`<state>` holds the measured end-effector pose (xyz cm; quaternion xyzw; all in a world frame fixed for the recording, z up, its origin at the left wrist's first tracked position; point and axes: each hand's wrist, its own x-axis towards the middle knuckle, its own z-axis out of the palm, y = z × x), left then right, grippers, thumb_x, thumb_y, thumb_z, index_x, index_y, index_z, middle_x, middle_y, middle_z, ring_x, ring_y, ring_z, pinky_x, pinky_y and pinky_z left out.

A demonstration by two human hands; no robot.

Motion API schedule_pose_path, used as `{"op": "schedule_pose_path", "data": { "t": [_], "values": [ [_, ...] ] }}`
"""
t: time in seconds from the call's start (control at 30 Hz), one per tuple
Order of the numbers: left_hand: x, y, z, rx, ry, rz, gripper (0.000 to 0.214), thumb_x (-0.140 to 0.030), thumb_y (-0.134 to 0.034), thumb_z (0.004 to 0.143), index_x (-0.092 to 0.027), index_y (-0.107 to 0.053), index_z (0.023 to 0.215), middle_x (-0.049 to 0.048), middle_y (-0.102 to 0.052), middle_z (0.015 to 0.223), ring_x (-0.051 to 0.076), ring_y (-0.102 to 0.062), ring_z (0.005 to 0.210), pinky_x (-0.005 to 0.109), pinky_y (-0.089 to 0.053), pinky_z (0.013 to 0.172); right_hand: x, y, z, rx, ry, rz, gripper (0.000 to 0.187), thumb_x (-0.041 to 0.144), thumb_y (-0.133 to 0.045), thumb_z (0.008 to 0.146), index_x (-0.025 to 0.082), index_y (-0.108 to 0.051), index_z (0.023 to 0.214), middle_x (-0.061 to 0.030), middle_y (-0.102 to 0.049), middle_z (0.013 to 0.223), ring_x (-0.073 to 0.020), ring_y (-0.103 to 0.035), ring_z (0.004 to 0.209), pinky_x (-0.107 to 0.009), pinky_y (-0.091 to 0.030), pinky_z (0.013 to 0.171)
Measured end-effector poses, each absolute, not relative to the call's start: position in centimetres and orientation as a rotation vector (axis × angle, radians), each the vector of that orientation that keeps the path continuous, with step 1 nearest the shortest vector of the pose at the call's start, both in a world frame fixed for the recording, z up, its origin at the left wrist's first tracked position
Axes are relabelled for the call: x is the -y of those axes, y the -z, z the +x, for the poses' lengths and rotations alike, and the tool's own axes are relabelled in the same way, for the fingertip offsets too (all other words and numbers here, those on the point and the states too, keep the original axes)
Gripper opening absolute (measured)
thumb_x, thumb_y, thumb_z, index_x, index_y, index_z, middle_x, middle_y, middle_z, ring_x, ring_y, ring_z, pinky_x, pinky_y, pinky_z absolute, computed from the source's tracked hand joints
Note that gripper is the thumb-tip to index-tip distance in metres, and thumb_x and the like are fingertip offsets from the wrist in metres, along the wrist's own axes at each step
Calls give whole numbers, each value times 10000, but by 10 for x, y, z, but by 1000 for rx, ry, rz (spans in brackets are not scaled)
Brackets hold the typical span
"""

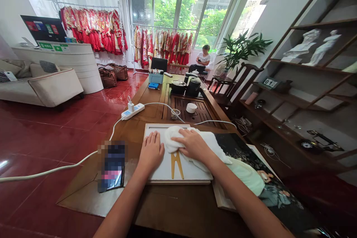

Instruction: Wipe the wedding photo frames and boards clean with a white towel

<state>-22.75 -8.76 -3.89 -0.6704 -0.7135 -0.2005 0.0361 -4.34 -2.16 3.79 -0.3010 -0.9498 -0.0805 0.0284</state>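
A shallow white framed board (161,169) lies on the wooden table in front of me. My left hand (151,148) rests flat along its left side, fingers stretched out. A soft white cloth (214,145), perhaps padding, is bunched on the board and trails off to the right. My right hand (192,143) grips its rounded end, thumb and fingers curled into the fabric. Below that bunch, a yellow forked flat piece (177,167) lies on the board, its upper end hidden under the cloth.
Right of the board is a large dark photo print (237,143). A phone (111,171) lies at left. Behind are a white power strip (132,112) with cables, a tea tray (180,108), a cup (191,108) and a kettle (193,86). A person (203,59) sits near the window.
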Motion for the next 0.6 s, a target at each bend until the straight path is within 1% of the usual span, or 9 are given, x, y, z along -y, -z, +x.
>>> {"op": "schedule_pose_path", "data": {
  "t": [0.17, 0.3, 0.43, 0.6],
  "values": [
    [88, 40, -229, 2175, 626, -2050, 517, -350, -308, 939, -131, -380, 1401, 103, -396, 1463, 233, -338, 1348, 399, -280, 1106, 72, -37, -25, 3028, 214, -813, 489, 290, -610, 783, 322, -532, 1265, -98, -547, 1118, -260, -501, 971, -387, -319, 825],
    [88, 41, -229, 2174, 624, -2048, 523, -350, -299, 939, -122, -371, 1404, 106, -398, 1460, 233, -341, 1345, 398, -268, 1111, 94, -42, -14, 3065, 100, -759, 502, 293, -641, 760, 352, -536, 1248, -72, -556, 1093, -249, -504, 922, -381, -318, 807],
    [87, 41, -229, 2185, 618, -2049, 518, -346, -302, 937, -124, -382, 1398, 106, -397, 1461, 233, -343, 1345, 393, -265, 1114, 82, -43, -12, 3057, 56, -761, 480, 291, -636, 767, 382, -550, 1231, -57, -555, 1091, -236, -503, 918, -367, -320, 813],
    [87, 39, -229, 2204, 617, -2065, 524, -352, -284, 942, -126, -369, 1406, 101, -382, 1471, 235, -322, 1358, 402, -272, 1110, 38, -34, -25, 2969, 173, -893, 452, 278, -587, 800, 353, -557, 1245, -86, -539, 1152, -245, -494, 997, -373, -316, 857]
  ]
}}
